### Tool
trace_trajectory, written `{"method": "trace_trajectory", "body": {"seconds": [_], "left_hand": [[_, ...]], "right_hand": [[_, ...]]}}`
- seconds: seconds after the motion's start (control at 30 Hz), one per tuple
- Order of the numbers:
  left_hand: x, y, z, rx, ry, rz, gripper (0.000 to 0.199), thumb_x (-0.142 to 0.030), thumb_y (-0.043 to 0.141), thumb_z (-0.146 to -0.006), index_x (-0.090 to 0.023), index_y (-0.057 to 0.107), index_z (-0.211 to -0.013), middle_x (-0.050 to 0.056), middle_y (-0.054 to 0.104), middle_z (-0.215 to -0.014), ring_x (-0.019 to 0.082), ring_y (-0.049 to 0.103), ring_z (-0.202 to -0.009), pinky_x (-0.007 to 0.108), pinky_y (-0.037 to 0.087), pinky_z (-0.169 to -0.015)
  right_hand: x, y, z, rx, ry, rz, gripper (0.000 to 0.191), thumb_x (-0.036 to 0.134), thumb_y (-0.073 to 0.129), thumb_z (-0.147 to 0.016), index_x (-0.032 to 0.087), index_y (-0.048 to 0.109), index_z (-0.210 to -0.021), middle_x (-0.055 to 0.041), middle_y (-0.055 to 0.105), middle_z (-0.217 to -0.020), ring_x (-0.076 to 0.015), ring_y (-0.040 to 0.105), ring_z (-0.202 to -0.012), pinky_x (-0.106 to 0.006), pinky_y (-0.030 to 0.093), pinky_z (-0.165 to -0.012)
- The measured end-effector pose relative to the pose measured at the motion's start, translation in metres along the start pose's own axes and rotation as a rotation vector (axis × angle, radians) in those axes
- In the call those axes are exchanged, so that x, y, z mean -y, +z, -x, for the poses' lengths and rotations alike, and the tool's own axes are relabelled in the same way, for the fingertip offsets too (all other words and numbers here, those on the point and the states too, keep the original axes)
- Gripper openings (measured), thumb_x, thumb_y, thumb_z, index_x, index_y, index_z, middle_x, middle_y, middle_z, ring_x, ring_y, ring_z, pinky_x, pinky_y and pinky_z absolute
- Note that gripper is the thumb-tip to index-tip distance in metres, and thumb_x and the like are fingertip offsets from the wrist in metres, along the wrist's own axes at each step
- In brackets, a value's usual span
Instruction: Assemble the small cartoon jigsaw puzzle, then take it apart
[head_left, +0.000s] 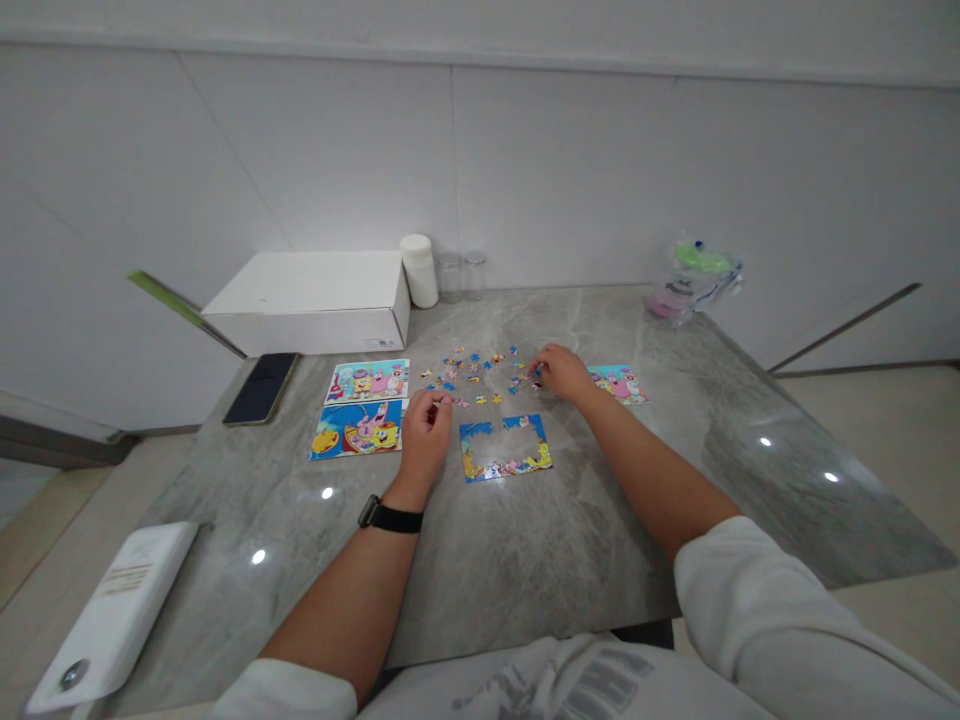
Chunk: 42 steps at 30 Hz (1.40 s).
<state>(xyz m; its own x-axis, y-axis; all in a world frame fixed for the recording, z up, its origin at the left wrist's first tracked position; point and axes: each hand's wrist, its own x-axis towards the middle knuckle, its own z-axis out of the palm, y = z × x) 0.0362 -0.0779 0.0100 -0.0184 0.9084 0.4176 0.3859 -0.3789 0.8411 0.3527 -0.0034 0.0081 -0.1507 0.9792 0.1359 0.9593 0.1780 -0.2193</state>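
Observation:
Scattered puzzle pieces [474, 379] lie on the grey marble table [570, 540]. Nearer to me is a partly assembled puzzle [508, 470], a picture border around a bare middle. My left hand [427, 425] is closed, fingers curled together beside the blue picture card [360, 430]; whatever is in them is too small to name. Behind that card lies a second picture card [369, 381]. My right hand [556, 370] reaches down at the right edge of the loose pieces, its fingertips at some of them. Right of it, another colourful picture [622, 384] is partly covered by my forearm.
A white box [315, 300], a white bottle [419, 272] and clear glasses [474, 276] stand at the back. A phone [262, 388] lies left, a white device [116, 615] front left. A plastic bag with green and pink contents [694, 282] sits back right.

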Motion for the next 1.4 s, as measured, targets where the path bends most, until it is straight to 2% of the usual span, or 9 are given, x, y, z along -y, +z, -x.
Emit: {"method": "trace_trajectory", "body": {"seconds": [0.13, 0.23, 0.4, 0.53, 0.7, 0.9, 1.07, 1.23, 1.4], "left_hand": [[-0.002, 0.0, 0.001, 0.012, -0.013, -0.006, 0.018, -0.032, 0.057, -0.1, -0.023, 0.067, -0.089, 0.003, 0.066, -0.092, 0.019, 0.062, -0.085, 0.031, 0.05, -0.073], [-0.003, 0.0, 0.001, 0.017, -0.021, -0.011, 0.018, -0.033, 0.057, -0.099, -0.023, 0.067, -0.088, 0.003, 0.066, -0.091, 0.019, 0.061, -0.084, 0.03, 0.049, -0.073], [-0.005, 0.0, 0.0, 0.014, -0.012, 0.018, 0.018, -0.031, 0.057, -0.099, -0.022, 0.068, -0.089, 0.003, 0.066, -0.092, 0.018, 0.061, -0.083, 0.03, 0.05, -0.073], [-0.006, 0.001, 0.0, 0.015, -0.022, 0.013, 0.019, -0.031, 0.055, -0.1, -0.022, 0.068, -0.089, 0.003, 0.066, -0.091, 0.018, 0.061, -0.084, 0.029, 0.05, -0.072], [-0.005, 0.002, 0.001, 0.022, -0.016, 0.008, 0.02, -0.032, 0.056, -0.1, -0.023, 0.068, -0.088, 0.003, 0.066, -0.091, 0.018, 0.061, -0.083, 0.03, 0.051, -0.073], [-0.004, 0.001, 0.0, 0.004, -0.02, 0.024, 0.019, -0.031, 0.056, -0.101, -0.022, 0.069, -0.09, 0.003, 0.067, -0.093, 0.019, 0.062, -0.086, 0.03, 0.051, -0.075], [-0.005, 0.001, 0.0, -0.008, -0.037, 0.038, 0.018, -0.03, 0.056, -0.101, -0.023, 0.068, -0.089, 0.003, 0.067, -0.094, 0.019, 0.063, -0.09, 0.031, 0.052, -0.077], [-0.005, 0.002, 0.001, -0.008, -0.037, 0.052, 0.02, -0.032, 0.056, -0.102, -0.022, 0.069, -0.089, 0.003, 0.067, -0.094, 0.019, 0.063, -0.089, 0.031, 0.051, -0.077], [-0.001, 0.003, 0.001, -0.018, -0.051, 0.086, 0.02, -0.032, 0.057, -0.101, -0.022, 0.069, -0.09, 0.003, 0.067, -0.094, 0.018, 0.062, -0.088, 0.03, 0.049, -0.076]], "right_hand": [[0.006, 0.0, 0.003, 0.047, -0.129, -0.068, 0.045, 0.002, 0.056, -0.088, 0.026, 0.085, -0.112, -0.0075, 0.074, -0.115, -0.0207, 0.066, -0.109, -0.031, 0.049, -0.103], [0.013, 0.002, 0.006, 0.07, -0.187, -0.077, 0.042, 0.004, 0.058, -0.089, 0.029, 0.086, -0.109, -0.0061, 0.073, -0.117, -0.0206, 0.066, -0.111, -0.033, 0.048, -0.105], [0.023, 0.004, 0.005, -0.005, -0.109, -0.048, 0.035, 0.004, 0.057, -0.087, 0.023, 0.084, -0.099, -0.0079, 0.075, -0.112, -0.0231, 0.065, -0.11, -0.035, 0.048, -0.103], [0.029, 0.003, 0.0, -0.025, -0.061, -0.021, 0.038, 0.005, 0.056, -0.089, 0.022, 0.082, -0.11, -0.0095, 0.075, -0.115, -0.0245, 0.065, -0.112, -0.035, 0.048, -0.102], [0.05, 0.001, -0.016, 0.01, -0.097, 0.023, 0.037, 0.017, 0.056, -0.098, 0.025, 0.078, -0.127, -0.0114, 0.074, -0.122, -0.0275, 0.065, -0.114, -0.037, 0.047, -0.101], [0.076, 0.007, -0.03, 0.066, -0.131, 0.07, 0.04, 0.015, 0.055, -0.099, 0.028, 0.08, -0.128, -0.0117, 0.072, -0.124, -0.0281, 0.064, -0.116, -0.04, 0.047, -0.101], [0.068, 0.011, -0.028, 0.047, -0.156, -0.012, 0.037, 0.008, 0.056, -0.094, 0.026, 0.084, -0.109, -0.0087, 0.073, -0.119, -0.0241, 0.065, -0.113, -0.036, 0.048, -0.102], [0.047, 0.01, -0.028, -0.018, -0.055, -0.057, 0.042, 0.005, 0.052, -0.093, 0.024, 0.082, -0.115, -0.0084, 0.074, -0.121, -0.0237, 0.065, -0.113, -0.035, 0.048, -0.104], [0.038, 0.004, -0.026, -0.014, 0.014, -0.011, 0.034, 0.013, 0.058, -0.094, 0.023, 0.08, -0.118, -0.0099, 0.074, -0.12, -0.0242, 0.065, -0.111, -0.033, 0.049, -0.098]]}}
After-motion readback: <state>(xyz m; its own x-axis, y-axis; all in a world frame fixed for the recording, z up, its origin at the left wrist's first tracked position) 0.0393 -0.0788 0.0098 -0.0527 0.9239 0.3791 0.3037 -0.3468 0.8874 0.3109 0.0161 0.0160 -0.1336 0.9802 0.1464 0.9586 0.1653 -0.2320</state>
